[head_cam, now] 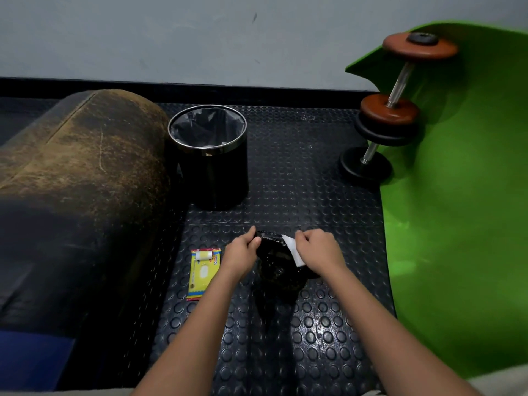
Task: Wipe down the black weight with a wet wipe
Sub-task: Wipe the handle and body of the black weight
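At the far left, well away from the black weight [278,261], lies a worn brown and black padded roll [83,172], with a strip of blue [31,358] beneath its near end. Beyond the weight and to its left stands a black bin [210,155] with a shiny rim and a dark liner, touching the floor just beside the roll. Just left of the weight a yellow packet of wipes [203,273] lies flat on the studded black floor mat [285,338]. The left hand [241,254] grips the weight's left upper edge, its fingers curled round the rim. The weight itself is a black plate that sits on the mat, tilted up between the two hands. The right hand [318,250] holds a white wet wipe [293,250] against the weight's right upper edge, its fingers curled and pinching the cloth. Both bare forearms reach in from the near edge. Right of the weight a bright green mat [463,195] spreads over the floor and curls up against the grey wall [200,38]. Beyond the weight and to its right two dumbbells lie on that mat's edge: a black one [371,155] nearer, and a brown one [405,78] behind, touching it.
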Motion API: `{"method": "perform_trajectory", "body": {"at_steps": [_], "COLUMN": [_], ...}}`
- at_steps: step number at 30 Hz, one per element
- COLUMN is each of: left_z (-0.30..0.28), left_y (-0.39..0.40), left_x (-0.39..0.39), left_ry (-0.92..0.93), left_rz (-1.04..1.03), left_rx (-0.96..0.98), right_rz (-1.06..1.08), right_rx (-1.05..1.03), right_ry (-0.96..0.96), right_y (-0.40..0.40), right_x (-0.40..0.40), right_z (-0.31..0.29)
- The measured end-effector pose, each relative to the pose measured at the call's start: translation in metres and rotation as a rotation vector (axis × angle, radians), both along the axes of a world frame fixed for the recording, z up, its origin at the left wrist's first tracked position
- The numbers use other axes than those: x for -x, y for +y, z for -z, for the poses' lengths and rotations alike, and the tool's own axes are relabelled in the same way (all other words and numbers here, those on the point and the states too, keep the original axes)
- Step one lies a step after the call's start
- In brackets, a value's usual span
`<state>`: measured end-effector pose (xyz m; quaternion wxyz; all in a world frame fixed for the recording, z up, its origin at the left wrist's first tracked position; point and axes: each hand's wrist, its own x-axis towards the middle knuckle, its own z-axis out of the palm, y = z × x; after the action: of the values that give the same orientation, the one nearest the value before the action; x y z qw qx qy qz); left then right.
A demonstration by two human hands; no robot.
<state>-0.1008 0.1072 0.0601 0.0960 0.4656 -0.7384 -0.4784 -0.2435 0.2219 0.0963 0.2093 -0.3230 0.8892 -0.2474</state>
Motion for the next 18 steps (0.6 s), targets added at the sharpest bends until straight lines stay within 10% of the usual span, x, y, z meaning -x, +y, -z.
{"method": "perform_trajectory", "body": {"at_steps": [18], "left_z": [0.02], "left_y": [-0.008], "left_x": [0.027], "left_ry": [0.078], "left_rz": [-0.149], "left_rx": [-0.163], "right_rz": [0.002], "right_rx": [-0.106], "right_ry": [-0.283], "right_y": [-0.002], "right_x": [0.01], "right_z": [-0.003]}}
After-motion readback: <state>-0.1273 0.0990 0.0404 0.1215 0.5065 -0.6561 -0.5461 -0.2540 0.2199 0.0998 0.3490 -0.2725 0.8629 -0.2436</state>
